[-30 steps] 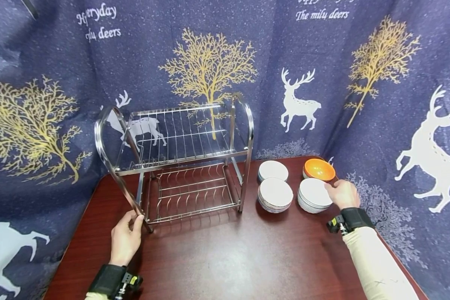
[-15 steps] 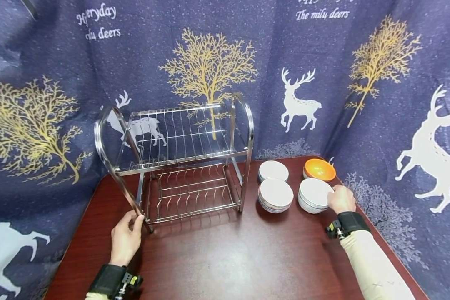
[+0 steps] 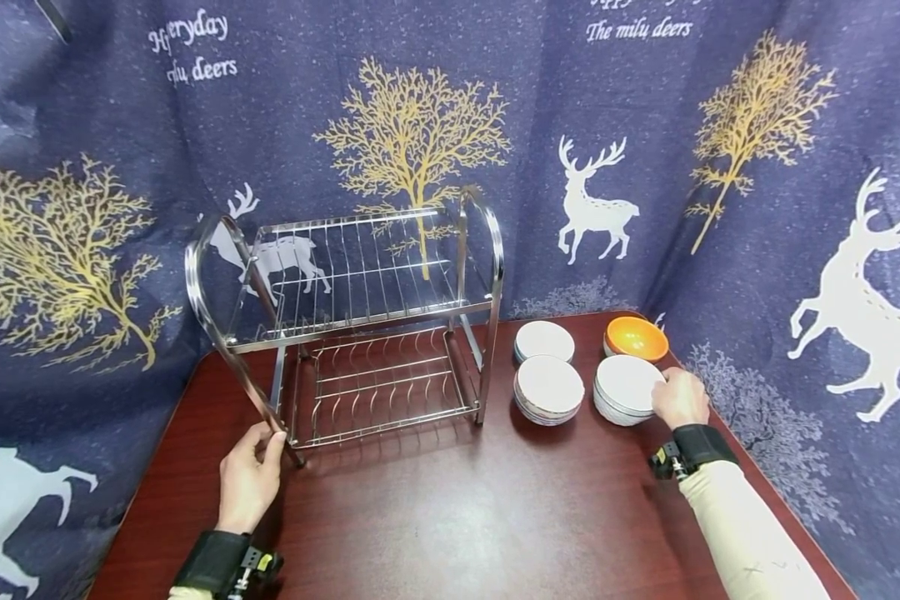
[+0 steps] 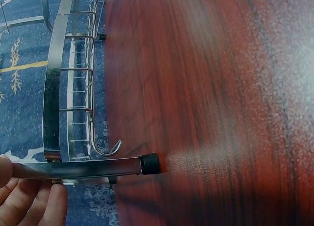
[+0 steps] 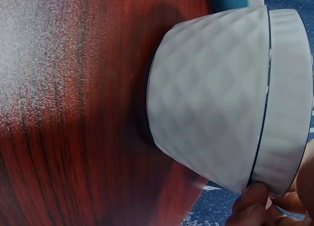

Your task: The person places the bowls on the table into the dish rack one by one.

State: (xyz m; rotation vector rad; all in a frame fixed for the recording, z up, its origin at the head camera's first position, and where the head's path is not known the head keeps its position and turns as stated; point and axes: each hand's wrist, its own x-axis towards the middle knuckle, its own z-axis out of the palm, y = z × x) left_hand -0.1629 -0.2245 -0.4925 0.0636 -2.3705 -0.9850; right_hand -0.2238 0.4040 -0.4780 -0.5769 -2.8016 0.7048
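Observation:
My left hand (image 3: 249, 479) pinches the front left leg of the metal dish rack (image 3: 360, 317), near its foot. In the left wrist view the thumb lies over the tube (image 4: 88, 168) and the other fingers lie beneath it. At the right, my right hand (image 3: 681, 398) pinches the rim of the upper white bowl (image 3: 628, 379). This bowl sits nested in a lower white bowl (image 5: 211, 98) with a diamond-textured wall. Fingertips (image 5: 252, 206) touch the edge where the two bowls meet. Part of the right thumb is cut off by the right wrist view.
An orange bowl (image 3: 636, 339) stands behind the held stack. To its left are two more white bowl stacks, one in front (image 3: 549, 389) and one behind (image 3: 543, 340). The reddish-brown table (image 3: 450, 517) borders a printed blue curtain (image 3: 435, 100) at the back and sides.
My right hand has shifted slightly nearer and left along the rim of the white bowl, and its fingers look more curled. My left hand keeps its hold on the rack leg.

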